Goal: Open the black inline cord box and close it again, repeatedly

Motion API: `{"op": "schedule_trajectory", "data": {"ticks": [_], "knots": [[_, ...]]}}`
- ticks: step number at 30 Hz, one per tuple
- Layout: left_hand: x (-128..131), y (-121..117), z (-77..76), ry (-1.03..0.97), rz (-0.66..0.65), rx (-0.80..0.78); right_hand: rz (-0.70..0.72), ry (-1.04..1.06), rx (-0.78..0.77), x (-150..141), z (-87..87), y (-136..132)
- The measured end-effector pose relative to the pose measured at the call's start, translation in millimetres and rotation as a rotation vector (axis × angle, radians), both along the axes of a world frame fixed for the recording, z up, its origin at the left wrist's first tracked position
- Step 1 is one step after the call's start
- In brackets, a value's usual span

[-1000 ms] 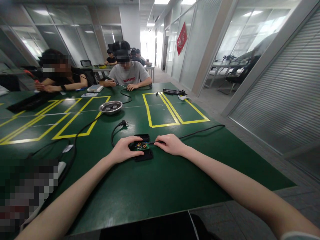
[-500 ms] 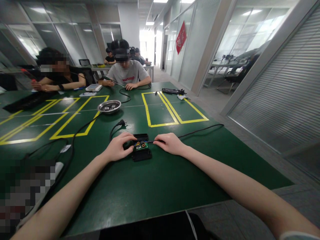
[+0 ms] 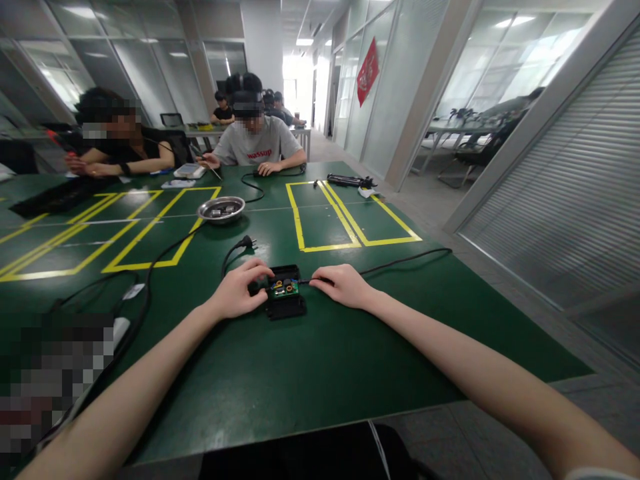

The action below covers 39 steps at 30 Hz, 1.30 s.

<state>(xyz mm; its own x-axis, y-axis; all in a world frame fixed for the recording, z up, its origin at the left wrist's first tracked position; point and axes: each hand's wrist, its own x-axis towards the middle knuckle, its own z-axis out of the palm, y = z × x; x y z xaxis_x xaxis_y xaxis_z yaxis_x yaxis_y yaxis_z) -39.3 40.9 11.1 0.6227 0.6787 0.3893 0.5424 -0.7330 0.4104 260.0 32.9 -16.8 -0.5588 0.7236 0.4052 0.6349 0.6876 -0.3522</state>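
Observation:
A small green circuit board (image 3: pixel 285 288) with copper-coloured coils lies between two black plastic case halves: one half (image 3: pixel 285 271) behind it, the other half (image 3: pixel 286 309) in front. Around the board's left end curls my left hand (image 3: pixel 241 288), thumb at the board's edge and fingertips by the rear half. The exact contact of these fingertips is partly hidden. My right hand (image 3: pixel 340 285) pinches a thin black cable (image 3: pixel 400 262) just right of the board, where it runs in. Behind my left hand lies a black power plug (image 3: pixel 247 243) on its cord.
A metal bowl (image 3: pixel 221 210) holding small metal parts stands beyond the plug on the green table (image 3: pixel 310 373). Yellow tape (image 3: pixel 330 249) marks rectangles. A folded black tripod-like object (image 3: pixel 350 181) lies at the far edge. Two people sit opposite, one in a grey shirt (image 3: pixel 265 140).
The view has shifted slightly. Both my hands keep their places at the board and cable. Across the table, the person in grey has moved the hand with a thin tool a little left.

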Motion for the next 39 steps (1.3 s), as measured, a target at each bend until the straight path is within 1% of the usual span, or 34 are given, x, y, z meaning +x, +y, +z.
{"op": "schedule_trajectory", "data": {"ticks": [4, 7, 8, 10, 13, 17, 21, 26, 28, 34, 39], "knots": [[-2, 1, 5.6, 0.136, 0.066, 0.020, 0.017, 0.025, 0.009, 1, -0.3, 0], [-2, 2, 12.4, 0.244, 0.103, 0.113, 0.027, 0.053, 0.020, 2, 1.2, -1], [-1, 1, 14.5, 0.261, 0.114, 0.147, 0.027, 0.068, 0.026, 2, 2.1, -1], [0, 1, 17.3, 0.275, 0.135, 0.165, 0.028, 0.097, 0.038, 2, 4.2, -4], [0, 1, 17.4, 0.267, 0.132, 0.108, 0.048, 0.114, 0.055, 1, 6.9, -9], [0, 0, 15.5, 0.271, 0.081, 0.023, 0.115, 0.103, 0.057, -1, 8.8, -15], [3, -4, 16.6, 0.291, 0.055, 0.024, 0.139, 0.100, 0.044, -2, 11.3, -18], [8, -8, 17.4, 0.327, 0.033, 0.023, 0.208, 0.067, 0.040, -1, 14.9, -19], [9, -9, 16.6, 0.346, 0.053, 0.032, 0.207, 0.045, 0.038, -2, 14.8, -18], [12, -9, 10.9, 0.377, 0.119, 0.033, 0.131, 0.026, 0.006, -1, 12.7, -17], [16, -11, 8.1, 0.375, 0.125, -0.002, 0.132, -0.022, -0.037, -1, 13.7, -16]]}}
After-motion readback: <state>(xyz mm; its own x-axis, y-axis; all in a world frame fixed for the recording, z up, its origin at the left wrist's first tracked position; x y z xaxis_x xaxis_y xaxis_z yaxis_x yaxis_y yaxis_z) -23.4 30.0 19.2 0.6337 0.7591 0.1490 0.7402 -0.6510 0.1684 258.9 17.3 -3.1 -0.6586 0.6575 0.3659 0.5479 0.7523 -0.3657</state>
